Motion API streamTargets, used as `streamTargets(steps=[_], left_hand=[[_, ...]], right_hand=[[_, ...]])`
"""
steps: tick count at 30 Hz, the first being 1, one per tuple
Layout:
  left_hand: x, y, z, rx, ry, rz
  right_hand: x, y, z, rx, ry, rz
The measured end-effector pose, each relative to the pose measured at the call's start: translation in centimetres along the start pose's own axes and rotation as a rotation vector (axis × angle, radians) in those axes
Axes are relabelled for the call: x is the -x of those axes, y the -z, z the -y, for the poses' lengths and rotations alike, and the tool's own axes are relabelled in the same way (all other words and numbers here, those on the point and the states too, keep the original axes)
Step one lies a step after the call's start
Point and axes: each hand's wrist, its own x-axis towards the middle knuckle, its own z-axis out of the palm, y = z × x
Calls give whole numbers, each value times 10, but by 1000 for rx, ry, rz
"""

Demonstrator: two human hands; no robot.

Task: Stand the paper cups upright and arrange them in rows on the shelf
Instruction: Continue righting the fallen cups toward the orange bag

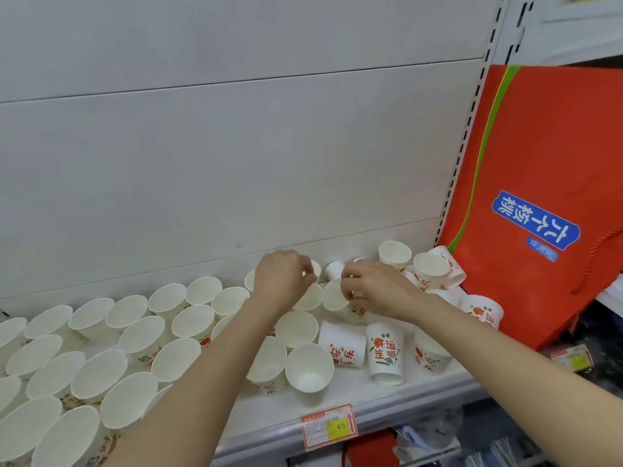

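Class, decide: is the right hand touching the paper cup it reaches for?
Touching. The head view shows the right hand with fingers curled over the rim of the paper cup.

White paper cups (101, 375) upright in rows left on shelf (354, 396), toppled right.
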Motion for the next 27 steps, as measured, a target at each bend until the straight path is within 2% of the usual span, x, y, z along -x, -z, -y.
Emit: streamTargets(steps=[3, 7, 10, 12, 15, 20, 24, 27], left_hand=[[-22, -10, -15, 45, -8, 12], [-48, -27, -37, 48, -38, 153], [-62, -38, -51, -3, -73, 266], [-66, -43, -57, -92, -85, 314], [-65, -49, -63, -221, -99, 309], [-58, -45, -64, -368, -161, 159], [-54, -44, -52, -362, -104, 90], [-55, -48, -43, -292, -29, 87]], right_hand=[[9, -7, 2, -64, -63, -67], [28, -18, 6, -212, -124, -86], [37, -21, -7, -227, -224, -295], [40, -22, -29, -195, -362, -386], [37, -19, -55, -148, -488, -269], [14, -20, -72, 15, -383, -62], [1, -29, -78, 184, -289, -11], [-4, -34, -81, 227, -230, -56]])
